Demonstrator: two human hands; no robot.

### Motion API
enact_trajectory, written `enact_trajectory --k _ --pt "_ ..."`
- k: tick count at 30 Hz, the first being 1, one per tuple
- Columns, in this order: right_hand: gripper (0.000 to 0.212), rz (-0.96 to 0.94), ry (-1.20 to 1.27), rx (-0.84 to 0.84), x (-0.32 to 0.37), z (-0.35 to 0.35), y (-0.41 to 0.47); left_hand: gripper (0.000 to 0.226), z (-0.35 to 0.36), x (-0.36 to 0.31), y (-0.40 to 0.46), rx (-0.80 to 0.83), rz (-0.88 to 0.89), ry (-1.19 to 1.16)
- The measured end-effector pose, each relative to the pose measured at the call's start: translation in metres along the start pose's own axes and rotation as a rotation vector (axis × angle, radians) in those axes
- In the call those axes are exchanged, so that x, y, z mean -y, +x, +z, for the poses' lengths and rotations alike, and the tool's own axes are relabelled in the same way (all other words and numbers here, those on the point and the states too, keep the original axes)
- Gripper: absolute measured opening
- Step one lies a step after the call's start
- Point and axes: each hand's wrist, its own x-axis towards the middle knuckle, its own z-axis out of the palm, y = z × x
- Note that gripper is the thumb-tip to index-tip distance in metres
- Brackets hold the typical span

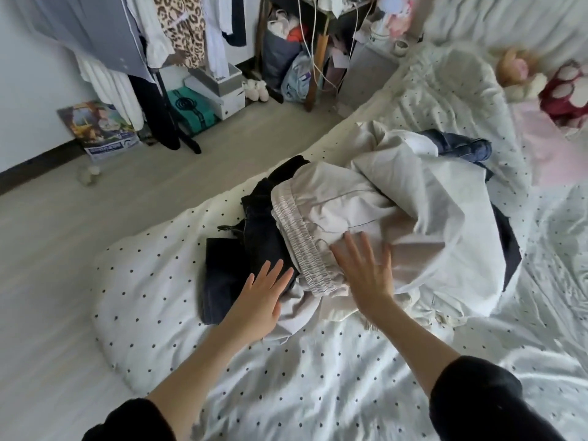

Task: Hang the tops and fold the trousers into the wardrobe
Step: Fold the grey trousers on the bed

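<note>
Both hands reach flat, fingers spread: the right hand on pale trousers with a ribbed elastic waistband, the left hand beside dark trousers, heaped on the dotted quilt.

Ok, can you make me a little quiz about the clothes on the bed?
1. True or false: the right hand lies flat on the pale trousers.
2. What lies just in front of the left hand? A dark trousers, B teddy, C shoes.
3. What blue thing pokes out behind the pile?

Key: 1 true. 2 A, the dark trousers. 3 jeans.
</note>
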Motion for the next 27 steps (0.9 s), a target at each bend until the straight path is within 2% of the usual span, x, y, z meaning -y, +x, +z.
enact_trajectory --k 3,4,7,9,10,12,14,16,18,19,20,23,27 --pt "0.060 -0.039 0.138 -0.276 -0.005 -0.006 -0.001 0.078 -0.003 0.001 0.020 -0.032 0.071 0.029" --pt "0.052 -0.055 0.213 -0.292 -0.008 -0.008 -0.003 0.084 -0.004 0.000 0.025 -0.053 0.102 0.038" --pt "0.041 -0.076 0.529 -0.191 -0.016 -0.011 -0.007 0.096 -0.009 -0.010 0.033 -0.113 0.199 0.041" --pt "0.038 -0.033 0.785 -0.218 -0.024 -0.023 -0.012 0.098 -0.016 -0.020 0.034 -0.214 0.230 -0.014" --pt "0.038 -0.007 0.841 -0.234 -0.027 -0.030 -0.016 0.093 -0.021 -0.026 0.033 -0.294 0.245 -0.067" --pt "0.036 -0.006 0.888 -0.258 -0.031 -0.040 -0.020 0.066 -0.034 -0.033 0.035 -0.468 0.280 -0.157" --pt "0.032 0.001 0.928 -0.297 -0.035 -0.050 -0.028 0.047 -0.053 -0.041 0.034 -0.562 0.266 -0.226" --pt "0.044 -0.035 0.961 -0.327 -0.040 -0.060 -0.038 0.036 -0.077 -0.047 0.032 -0.571 0.212 -0.299" --pt "0.064 -0.107 0.950 -0.381 -0.049 -0.079 -0.055 0.027 -0.110 -0.064 0.028 -0.610 0.239 -0.349" --pt "0.067 -0.128 0.914 -0.438 -0.053 -0.090 -0.063 0.023 -0.127 -0.075 0.024 -0.643 0.286 -0.354" --pt "0.063 -0.125 0.877 -0.512 -0.059 -0.103 -0.074 0.021 -0.145 -0.091 0.018 -0.673 0.339 -0.345" --pt "0.030 -0.039 0.908 -0.718 -0.084 -0.140 -0.096 0.021 -0.180 -0.132 -0.002 -0.728 0.410 -0.289" --pt "0.010 0.004 1.002 -0.812 -0.122 -0.178 -0.149 0.029 -0.194 -0.192 -0.039 -0.816 0.411 -0.257"
